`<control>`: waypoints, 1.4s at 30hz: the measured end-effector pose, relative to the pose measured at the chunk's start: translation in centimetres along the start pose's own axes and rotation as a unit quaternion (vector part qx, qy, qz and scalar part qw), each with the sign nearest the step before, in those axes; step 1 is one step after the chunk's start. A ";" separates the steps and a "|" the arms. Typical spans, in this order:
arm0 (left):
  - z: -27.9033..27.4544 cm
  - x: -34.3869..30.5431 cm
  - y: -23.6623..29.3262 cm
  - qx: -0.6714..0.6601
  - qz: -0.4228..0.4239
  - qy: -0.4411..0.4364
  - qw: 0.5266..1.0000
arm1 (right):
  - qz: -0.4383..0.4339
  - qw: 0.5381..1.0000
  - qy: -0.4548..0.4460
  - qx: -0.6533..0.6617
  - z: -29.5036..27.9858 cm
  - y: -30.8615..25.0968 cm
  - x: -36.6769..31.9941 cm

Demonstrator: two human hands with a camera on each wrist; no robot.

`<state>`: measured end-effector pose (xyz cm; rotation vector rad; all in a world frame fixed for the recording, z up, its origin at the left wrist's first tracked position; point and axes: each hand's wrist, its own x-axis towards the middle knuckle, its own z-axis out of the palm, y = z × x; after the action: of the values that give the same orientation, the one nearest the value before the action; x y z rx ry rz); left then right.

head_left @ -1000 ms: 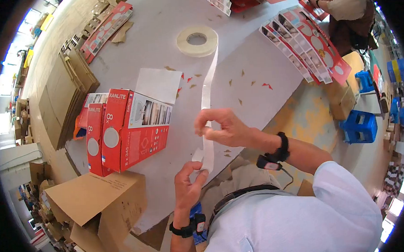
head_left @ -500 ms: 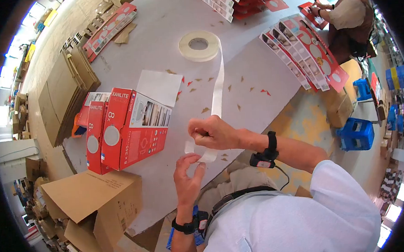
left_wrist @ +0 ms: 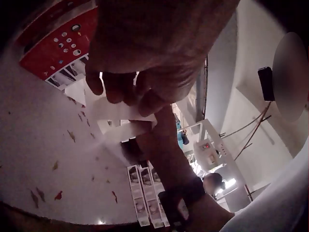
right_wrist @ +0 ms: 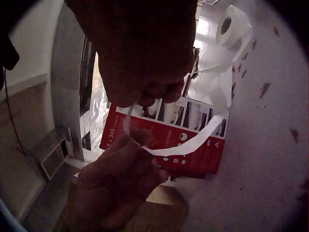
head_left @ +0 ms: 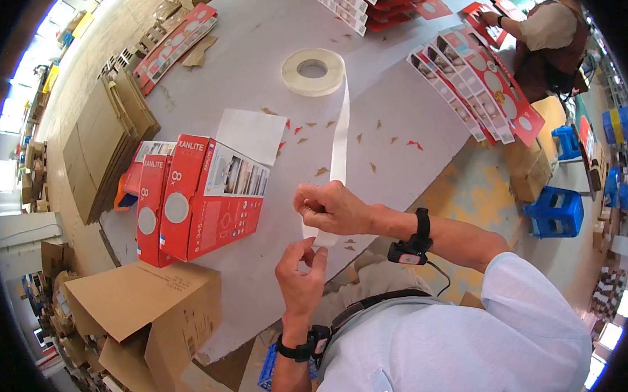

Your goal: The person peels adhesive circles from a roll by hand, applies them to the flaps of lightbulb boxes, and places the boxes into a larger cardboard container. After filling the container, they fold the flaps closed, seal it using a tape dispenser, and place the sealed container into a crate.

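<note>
A roll of white tape (head_left: 296, 79) lies flat on the table, and its pulled-out strip (head_left: 342, 142) runs down to my hands. My right hand (head_left: 337, 210) pinches the strip between thumb and curled fingers, knuckles up. Just below it, my left hand (head_left: 301, 279) pinches a lower part of the strip. In the right wrist view, a curved length of tape (right_wrist: 190, 144) loops out from the left hand's fingertips (right_wrist: 140, 139). The left wrist view shows the tape (left_wrist: 113, 110) under the left fingers, with the right hand behind.
Two red printed boxes (head_left: 219, 200) stand left of my hands. An open brown carton (head_left: 136, 298) is at the lower left, with folded cardboard (head_left: 98, 149) beyond. Printed red sheets (head_left: 474, 87) lie at the right. Another person (head_left: 549, 35) works at the far right.
My right hand has moved down along the strip toward the left hand, its fingers closing more. The left hand has shifted slightly right, and less tape shows between the hands.
</note>
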<state>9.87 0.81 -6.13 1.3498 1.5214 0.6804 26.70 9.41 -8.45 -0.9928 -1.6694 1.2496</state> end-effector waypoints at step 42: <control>1.0 0.7 -0.1 -0.089 -0.023 0.032 0.995 | -0.036 0.994 0.089 -0.053 2.8 4.0 -1.6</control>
<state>10.79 1.24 -6.82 1.1659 1.4994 0.8175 25.18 7.79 -13.11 -1.0663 -1.6311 1.0034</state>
